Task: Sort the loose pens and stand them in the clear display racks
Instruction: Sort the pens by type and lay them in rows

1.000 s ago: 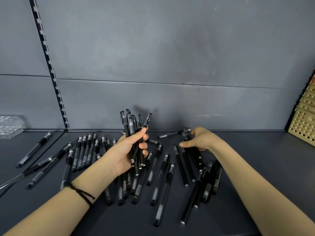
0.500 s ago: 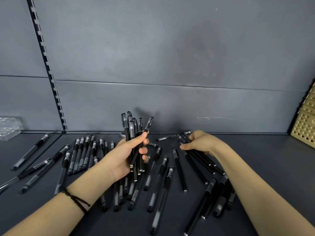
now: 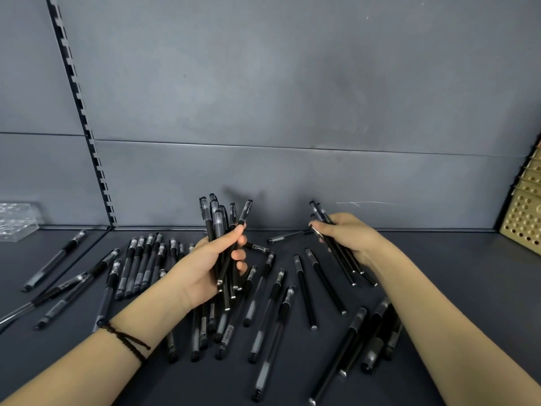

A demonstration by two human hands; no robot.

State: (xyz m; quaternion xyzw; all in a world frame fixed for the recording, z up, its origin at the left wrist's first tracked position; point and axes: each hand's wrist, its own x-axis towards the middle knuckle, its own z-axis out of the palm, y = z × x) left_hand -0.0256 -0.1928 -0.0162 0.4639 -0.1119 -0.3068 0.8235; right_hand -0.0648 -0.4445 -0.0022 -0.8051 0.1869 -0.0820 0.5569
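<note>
Dark grey shelf, 2 panels w/ a seam near the left end; clear rack sits at back-left corner, tan perforated rack at back-right edge, partly out of view. Black pens lie loose across middle & front: side-by-side row left of centre w/ caps toward back edge, a few angled ones across the seam, 1 single pen alone on left panel. Overlapping pile near front right, 1 sideways pen close to back edge.
</note>
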